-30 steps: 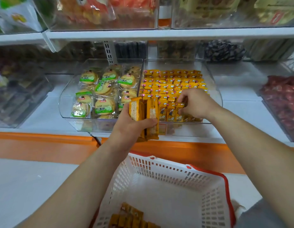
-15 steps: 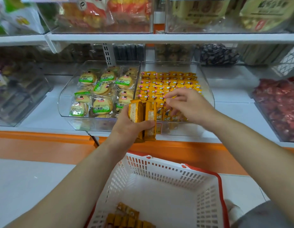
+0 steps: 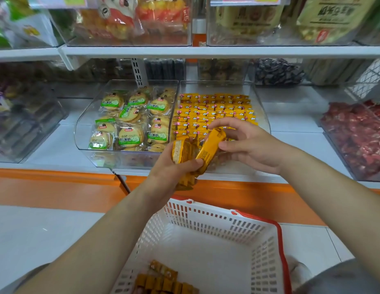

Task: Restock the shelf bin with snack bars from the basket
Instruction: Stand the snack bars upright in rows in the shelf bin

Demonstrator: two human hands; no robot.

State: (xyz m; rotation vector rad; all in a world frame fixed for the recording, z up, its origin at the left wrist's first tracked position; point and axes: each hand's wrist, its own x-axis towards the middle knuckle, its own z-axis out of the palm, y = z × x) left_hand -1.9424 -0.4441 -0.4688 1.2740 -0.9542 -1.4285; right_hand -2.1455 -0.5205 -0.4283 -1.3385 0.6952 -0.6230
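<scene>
My left hand [image 3: 174, 170] grips a small stack of yellow snack bars [image 3: 183, 152] just in front of the clear shelf bin [image 3: 261, 105]. My right hand [image 3: 251, 147] pinches one tilted yellow bar [image 3: 211, 145] from that stack, thumb below and fingers over its top end. The bin holds several neat rows of the same yellow bars [image 3: 214, 109]. Below my arms stands a white basket with a red rim [image 3: 227, 225], and several more bars [image 3: 163, 281] lie at its near bottom.
A neighbouring clear bin [image 3: 82, 132] on the left holds green-labelled round biscuit packs. A bin of red-wrapped sweets [image 3: 359, 134] stands at the right. An upper shelf [image 3: 206, 52] with bagged snacks hangs overhead. An orange ledge [image 3: 57, 183] runs below the shelf.
My right hand left the bin's front row and came back to the stack, where it now pinches one bar. My left hand with the stack stayed roughly put.
</scene>
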